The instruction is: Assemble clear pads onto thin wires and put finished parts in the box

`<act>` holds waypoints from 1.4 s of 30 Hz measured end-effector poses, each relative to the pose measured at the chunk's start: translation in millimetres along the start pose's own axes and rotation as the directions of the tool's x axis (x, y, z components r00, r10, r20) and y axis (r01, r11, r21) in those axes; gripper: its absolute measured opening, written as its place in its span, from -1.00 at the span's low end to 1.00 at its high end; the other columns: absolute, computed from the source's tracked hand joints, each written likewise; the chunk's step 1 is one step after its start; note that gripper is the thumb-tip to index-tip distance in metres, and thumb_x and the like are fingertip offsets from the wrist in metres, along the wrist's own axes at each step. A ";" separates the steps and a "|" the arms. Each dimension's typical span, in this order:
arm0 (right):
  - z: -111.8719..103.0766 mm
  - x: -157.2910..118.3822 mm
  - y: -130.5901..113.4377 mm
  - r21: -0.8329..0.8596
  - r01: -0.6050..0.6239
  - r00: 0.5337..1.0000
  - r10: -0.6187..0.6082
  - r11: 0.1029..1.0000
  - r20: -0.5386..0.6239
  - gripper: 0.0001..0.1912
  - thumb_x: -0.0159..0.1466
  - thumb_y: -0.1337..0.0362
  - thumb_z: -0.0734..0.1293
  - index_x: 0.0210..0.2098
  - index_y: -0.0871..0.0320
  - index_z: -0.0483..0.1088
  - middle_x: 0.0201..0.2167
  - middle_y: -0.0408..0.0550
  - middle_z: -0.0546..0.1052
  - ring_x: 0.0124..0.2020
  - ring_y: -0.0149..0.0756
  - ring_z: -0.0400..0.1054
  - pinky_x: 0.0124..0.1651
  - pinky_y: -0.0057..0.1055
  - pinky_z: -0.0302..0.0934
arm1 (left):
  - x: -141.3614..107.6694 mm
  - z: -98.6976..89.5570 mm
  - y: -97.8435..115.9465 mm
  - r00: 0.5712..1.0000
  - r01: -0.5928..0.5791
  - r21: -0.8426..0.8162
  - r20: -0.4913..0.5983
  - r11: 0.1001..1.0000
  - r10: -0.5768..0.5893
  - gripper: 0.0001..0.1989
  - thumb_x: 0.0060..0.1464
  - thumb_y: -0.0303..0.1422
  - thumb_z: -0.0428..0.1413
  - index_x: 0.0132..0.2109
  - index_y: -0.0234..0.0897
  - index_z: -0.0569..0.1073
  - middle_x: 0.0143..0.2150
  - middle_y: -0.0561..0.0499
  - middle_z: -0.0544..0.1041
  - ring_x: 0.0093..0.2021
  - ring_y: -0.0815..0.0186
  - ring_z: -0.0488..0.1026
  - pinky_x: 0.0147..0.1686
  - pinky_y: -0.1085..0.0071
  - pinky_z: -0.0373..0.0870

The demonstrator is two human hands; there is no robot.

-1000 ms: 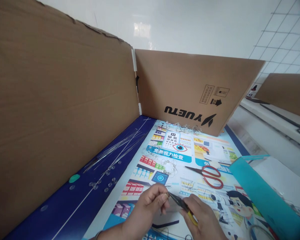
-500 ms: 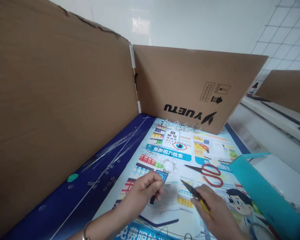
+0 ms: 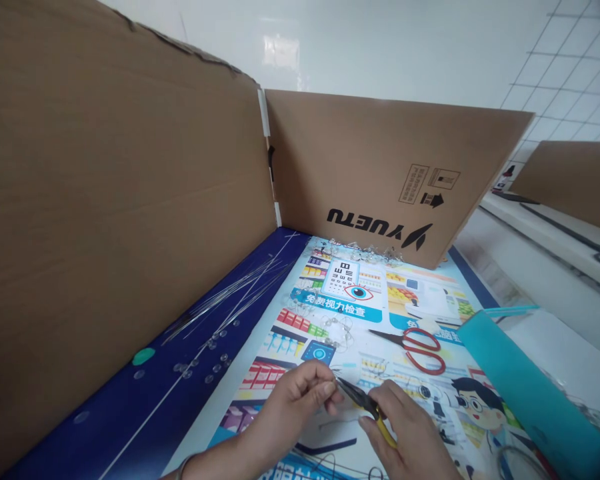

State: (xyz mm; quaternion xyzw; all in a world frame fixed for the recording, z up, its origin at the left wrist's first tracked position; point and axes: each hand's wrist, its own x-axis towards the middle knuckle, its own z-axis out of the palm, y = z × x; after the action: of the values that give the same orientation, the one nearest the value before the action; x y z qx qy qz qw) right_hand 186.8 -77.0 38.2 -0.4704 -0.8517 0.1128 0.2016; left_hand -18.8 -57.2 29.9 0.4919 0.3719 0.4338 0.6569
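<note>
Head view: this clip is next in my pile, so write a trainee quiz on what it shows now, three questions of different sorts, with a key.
1. Multiple choice. Where do the scissors lie?
A on the floor
B on the poster
C against the cardboard

2. True or false. The pliers are in the left hand.

3. Fill in. The straight wires lie on the ____ surface beside the poster.

Key: 1 B. 2 False: the right hand holds the pliers. 3 Blue.
</note>
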 end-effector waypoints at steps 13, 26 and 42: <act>13.2 -1.0 0.2 0.056 0.009 0.999 -0.007 0.998 -0.041 -0.95 0.23 0.33 0.16 -0.29 0.12 0.21 -0.41 -0.06 0.35 -0.41 -0.29 0.30 -0.42 -0.43 0.22 | -5.5 8.3 6.2 1.000 0.028 -0.090 -0.007 0.996 -0.029 -0.81 0.08 -0.26 0.08 -0.37 -0.31 0.37 -0.44 0.01 0.51 -0.40 0.36 0.39 -0.30 0.43 0.25; 26.0 -3.7 -1.3 0.135 -0.048 0.999 0.045 0.990 0.027 -0.92 0.26 0.34 0.13 -0.25 0.13 0.19 -0.37 -0.03 0.35 -0.38 -0.28 0.30 -0.35 -0.37 0.26 | -7.1 10.8 5.7 0.999 0.034 -0.227 0.000 0.973 -0.035 -0.82 0.07 -0.28 0.10 -0.36 -0.33 0.37 -0.42 0.00 0.52 -0.39 0.36 0.41 -0.29 0.42 0.27; 26.8 -5.5 3.5 0.130 0.030 0.999 -0.027 0.991 -0.027 -0.87 0.25 0.37 0.13 -0.19 0.13 0.19 -0.38 -0.03 0.38 -0.37 -0.28 0.34 -0.36 -0.43 0.25 | -6.9 7.4 1.5 1.000 0.006 -0.059 0.011 0.998 -0.005 -0.81 0.11 -0.29 0.03 -0.39 -0.31 0.30 -0.50 0.03 0.47 -0.47 0.38 0.35 -0.35 0.43 0.21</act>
State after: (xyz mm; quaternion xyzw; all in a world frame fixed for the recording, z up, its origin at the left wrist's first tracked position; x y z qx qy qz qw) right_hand 180.0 -79.8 11.6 -0.4453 -0.8465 0.1592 0.2443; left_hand -14.8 -65.9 33.5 0.4738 0.3567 0.4401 0.6742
